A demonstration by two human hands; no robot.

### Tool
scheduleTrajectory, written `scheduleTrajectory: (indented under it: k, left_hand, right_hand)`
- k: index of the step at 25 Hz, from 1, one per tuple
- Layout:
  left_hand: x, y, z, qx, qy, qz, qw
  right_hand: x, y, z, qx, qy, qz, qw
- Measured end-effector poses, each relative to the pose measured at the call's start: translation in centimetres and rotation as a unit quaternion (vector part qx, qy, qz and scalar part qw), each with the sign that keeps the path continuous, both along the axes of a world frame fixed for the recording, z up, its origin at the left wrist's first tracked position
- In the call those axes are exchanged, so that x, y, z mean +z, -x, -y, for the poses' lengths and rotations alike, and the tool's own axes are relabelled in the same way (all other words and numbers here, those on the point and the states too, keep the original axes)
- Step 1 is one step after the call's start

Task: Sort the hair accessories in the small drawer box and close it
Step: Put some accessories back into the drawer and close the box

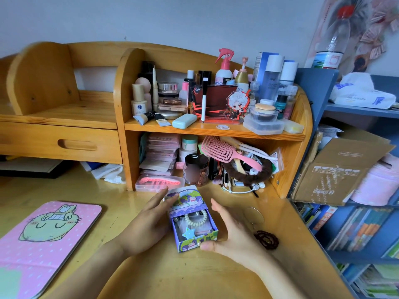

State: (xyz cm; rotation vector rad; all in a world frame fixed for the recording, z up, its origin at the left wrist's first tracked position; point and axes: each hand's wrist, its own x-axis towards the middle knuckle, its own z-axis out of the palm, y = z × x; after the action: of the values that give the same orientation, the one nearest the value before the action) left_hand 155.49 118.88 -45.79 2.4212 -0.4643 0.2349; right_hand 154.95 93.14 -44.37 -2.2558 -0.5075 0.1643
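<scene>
A small purple cartoon-printed drawer box (pixel 187 201) sits on the wooden desk, its drawer (pixel 195 241) pulled out toward me. Inside the drawer lie a pale spiral hair tie (pixel 196 219) and a blue star clip (pixel 188 233). My left hand (pixel 149 221) rests against the box's left side, fingers reaching its sleeve. My right hand (pixel 228 234) is at the right side, its thumb pressed on the drawer's front face. A dark brown beaded hair tie (pixel 266 240) lies on the desk to the right of my right hand.
A wooden shelf unit (pixel 216 130) crowded with cosmetics, a pink brush (pixel 222 149) and a clear case with a pink comb (pixel 159 182) stands just behind the box. A pink cartoon mat (pixel 43 240) lies left. Blue bookshelves (pixel 319 108) stand right.
</scene>
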Motion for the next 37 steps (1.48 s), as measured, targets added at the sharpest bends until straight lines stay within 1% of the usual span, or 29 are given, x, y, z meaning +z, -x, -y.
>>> scheduleTrajectory:
  k: [3,4,6,7,9,11,13,18,21,28,34,37]
  left_hand:
    - [0.9,1.5,0.7,0.02,0.115,-0.054,0.992]
    - [1.0,1.9,0.9,0.019,0.127,-0.06,0.99]
    - [1.0,2.5,1.2,0.005,0.093,-0.071,0.993]
    - [1.0,2.7,1.4,0.003,0.058,-0.078,0.995]
    - [0.7,2.9,1.6,0.009,-0.011,-0.079,0.997]
    - [0.5,2.8,1.5,0.011,-0.038,-0.069,0.997]
    - [0.5,2.6,1.1,0.004,-0.027,-0.067,0.997]
    - [1.5,2.0,0.1,-0.045,0.013,-0.125,0.991]
    - [1.7,2.0,-0.1,-0.057,0.023,-0.138,0.989]
    - [1.0,1.9,0.1,-0.033,0.041,-0.112,0.992]
    - [0.8,1.8,0.4,-0.006,0.063,-0.095,0.993]
    - [0.8,1.8,0.6,0.011,0.064,-0.073,0.995]
  right_hand:
    - [0.4,-0.6,-0.5,0.025,-0.009,-0.047,0.999]
    - [0.5,-0.8,-0.6,0.034,-0.011,-0.049,0.998]
    - [0.7,-1.2,-0.9,0.056,-0.022,-0.062,0.996]
    - [0.6,-1.4,-1.0,0.066,-0.026,-0.07,0.995]
    - [0.3,-1.6,-1.0,0.066,-0.026,-0.083,0.994]
    - [0.1,-1.5,-0.9,0.055,-0.024,-0.088,0.994]
    - [0.2,-1.3,-0.9,0.05,-0.02,-0.083,0.995]
    - [0.4,-0.7,-0.6,0.052,-0.029,-0.074,0.995]
    - [0.5,-0.5,-0.6,0.045,-0.036,-0.061,0.996]
    - [0.1,-0.7,-0.7,0.027,-0.057,-0.043,0.997]
    - [-0.9,-1.3,-1.2,-0.004,-0.064,-0.001,0.998]
    - [-1.1,-1.4,-1.5,-0.018,-0.069,0.017,0.997]
